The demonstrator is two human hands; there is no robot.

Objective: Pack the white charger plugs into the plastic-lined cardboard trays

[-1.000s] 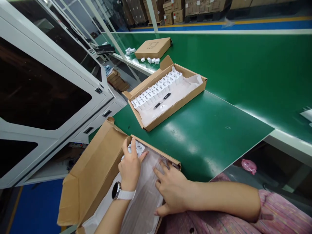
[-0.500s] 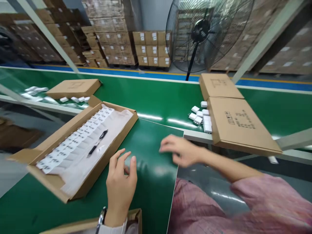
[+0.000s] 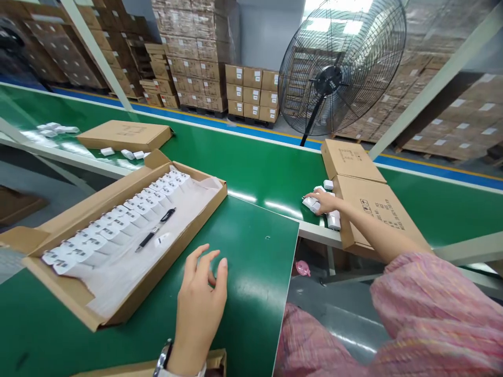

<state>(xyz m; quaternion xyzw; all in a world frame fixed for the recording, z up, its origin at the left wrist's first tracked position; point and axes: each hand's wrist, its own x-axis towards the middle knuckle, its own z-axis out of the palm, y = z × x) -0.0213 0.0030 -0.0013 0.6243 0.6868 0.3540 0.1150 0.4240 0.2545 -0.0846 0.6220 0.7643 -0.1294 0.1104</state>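
My right hand (image 3: pixel 324 201) is at a small pile of white plug chargers (image 3: pixel 334 220) on the green belt, its fingers and thumb closed around a charger in the pile. Part of that pile is hidden under the hand. My left hand (image 3: pixel 202 301) hovers over the green table (image 3: pixel 251 293), fingers apart and slightly bent, with nothing in it. To its left lies an open cardboard box (image 3: pixel 165 262). Rows of white chargers (image 3: pixel 113 222) with their prongs up fill the box's far side. A black pen (image 3: pixel 156 230) rests on the white lining beside them.
Flat cardboard boxes (image 3: pixel 377 209) lie beside the pile on the right. Another flat box (image 3: pixel 126 135) sits on the belt (image 3: pixel 236 162) at left, with loose chargers (image 3: pixel 57 129) near it. A large fan (image 3: pixel 329 81) stands beyond the belt. Another box edge (image 3: pixel 218 358) shows at the bottom.
My right hand has moved away from above the table, forward and right, to the charger pile, and its fingers have closed there. My left hand stays nearly in place, still open.
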